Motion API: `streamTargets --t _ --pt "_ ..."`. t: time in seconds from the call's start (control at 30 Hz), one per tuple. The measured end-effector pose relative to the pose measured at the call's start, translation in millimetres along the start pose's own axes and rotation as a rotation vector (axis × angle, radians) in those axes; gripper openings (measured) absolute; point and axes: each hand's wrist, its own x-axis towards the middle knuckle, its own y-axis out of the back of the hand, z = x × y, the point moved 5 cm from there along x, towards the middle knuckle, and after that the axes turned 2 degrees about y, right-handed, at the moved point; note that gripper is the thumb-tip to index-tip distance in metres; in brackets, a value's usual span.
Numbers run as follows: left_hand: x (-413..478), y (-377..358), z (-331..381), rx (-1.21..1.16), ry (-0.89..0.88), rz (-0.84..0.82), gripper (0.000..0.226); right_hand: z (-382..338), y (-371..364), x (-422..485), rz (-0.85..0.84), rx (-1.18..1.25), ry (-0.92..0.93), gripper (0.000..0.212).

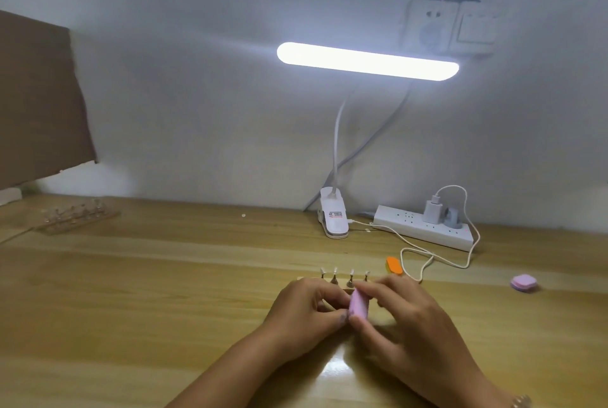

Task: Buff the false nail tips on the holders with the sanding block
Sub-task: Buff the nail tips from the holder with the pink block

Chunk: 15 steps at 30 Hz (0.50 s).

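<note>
A pink sanding block (358,304) is pinched between the thumb and fingers of my right hand (408,325), near the middle of the wooden desk. My left hand (307,312) is closed beside it, its fingertips touching the block's left side; whatever small piece it holds is hidden behind the fingers. Just behind both hands stands a row of several nail tips on metal holders (343,276), upright on a wooden strip mostly covered by my hands.
A second rack of holders (77,215) lies at the far left. An orange block (393,265) and a pink block (523,283) lie to the right. A clip lamp (334,216), power strip (424,226) and white cable (427,254) occupy the back right.
</note>
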Motion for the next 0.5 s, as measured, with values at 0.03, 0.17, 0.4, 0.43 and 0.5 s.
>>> streamTargets --t 0.03,0.17,0.4,0.43,0.5 --pt "0 1 -1 0.007 0.0 0.006 0.022 -1 -1 0 -0.004 0.005 0.005 0.037" --pt "0 0 -4 -0.027 0.011 -0.005 0.018 7 -1 0 0.017 0.017 -0.064 0.034" --pt "-1 0 2 0.025 -0.015 -0.02 0.013 9 3 -1 0.042 0.007 -0.099 0.036" --pt "-1 0 2 0.029 -0.017 -0.032 0.013 9 2 -2 0.027 -0.015 -0.083 0.038" --pt "-2 0 2 0.025 -0.017 -0.036 0.014 5 -2 -3 0.009 -0.03 -0.014 0.041"
